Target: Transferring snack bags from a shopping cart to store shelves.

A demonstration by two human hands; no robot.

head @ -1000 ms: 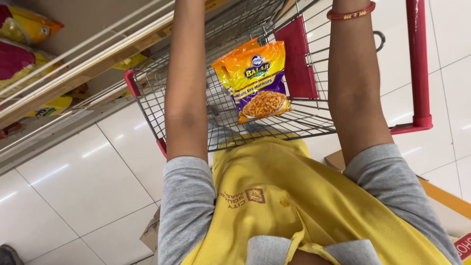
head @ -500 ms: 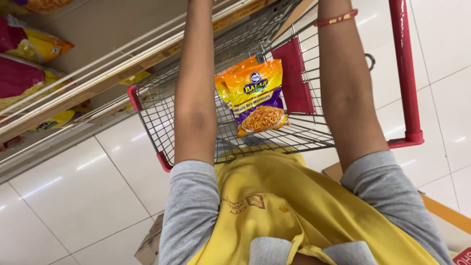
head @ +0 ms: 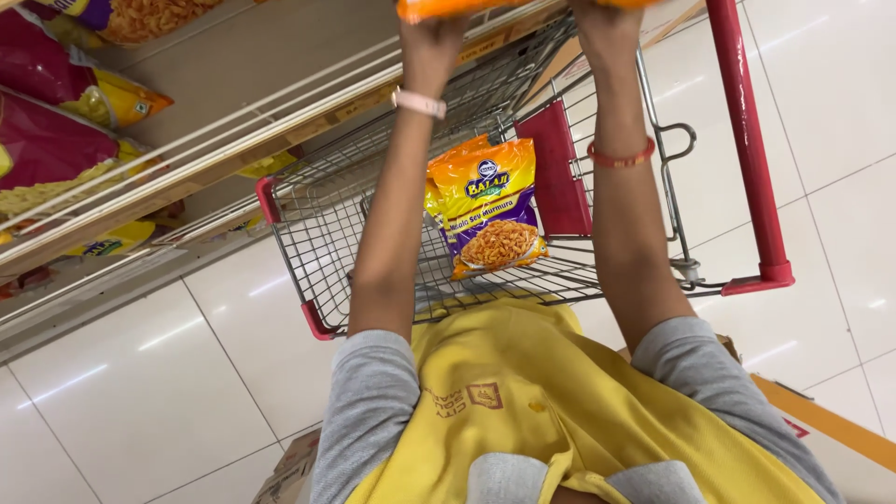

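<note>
Since the earlier frame both hands have come down into view, and an orange packet point(head: 439, 8) now shows at the top edge between them; before, the arms ran out of the picture. The left hand point(head: 431, 42) is closed on the left end of the packet, fingers curled over its lower edge. The right hand point(head: 602, 21) grips the other end, though the frame cuts off most of its fingers. Only a thin strip of the packet is visible, held high above the cart.

A pale band point(head: 419, 103) circles the left wrist, and a red bangle point(head: 623, 157) sits on the right forearm. Between the 2 arms, in the wire cart point(head: 317, 233), 2 snack bags point(head: 490, 205) lie stacked, orange and purple, just beside a red flap point(head: 563, 168). The red handle point(head: 747, 140) runs down the right side of the cart.

To the left, a shelf point(head: 215, 149) carries red and yellow bags point(head: 65, 131). Nearest the camera are the person's yellow apron point(head: 532, 401) and grey sleeves, over a white tile floor point(head: 121, 392). Cardboard box point(head: 821, 425) edges show beside the right sleeve.
</note>
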